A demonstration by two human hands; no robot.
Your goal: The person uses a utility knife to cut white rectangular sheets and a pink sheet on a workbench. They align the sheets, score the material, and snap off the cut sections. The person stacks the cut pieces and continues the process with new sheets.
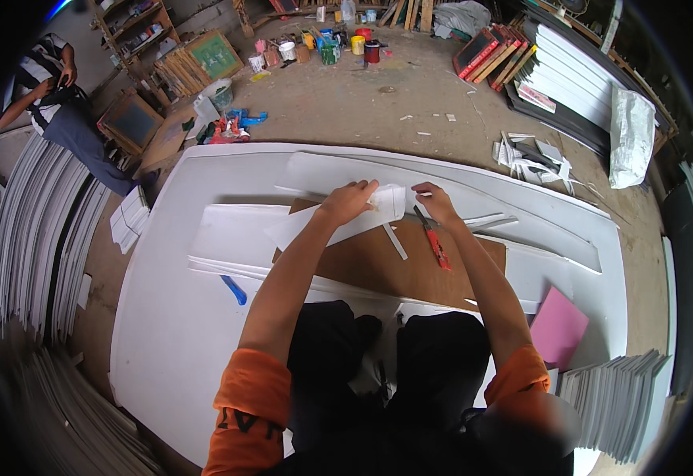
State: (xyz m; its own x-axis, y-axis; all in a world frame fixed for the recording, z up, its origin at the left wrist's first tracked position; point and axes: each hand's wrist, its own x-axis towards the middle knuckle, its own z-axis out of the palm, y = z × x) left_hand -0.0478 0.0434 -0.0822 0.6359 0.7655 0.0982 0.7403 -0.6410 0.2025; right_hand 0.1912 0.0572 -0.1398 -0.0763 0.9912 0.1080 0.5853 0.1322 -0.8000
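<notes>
My left hand is closed on a white board strip, gripping it near its right end above a brown board. Just past that end, my right hand is raised with curled fingers slightly apart; nothing shows between them. Below it, a utility knife with a red handle lies on the brown board, its blade pointing toward my hands. A thin white offcut rests beside the knife. More white strips lie to the left, partly under my left forearm.
A large white sheet spreads underneath, with a blue tool on it. At right are a pink sheet and stacked white boards. Scraps and paint cans stand beyond. Another person is at far left.
</notes>
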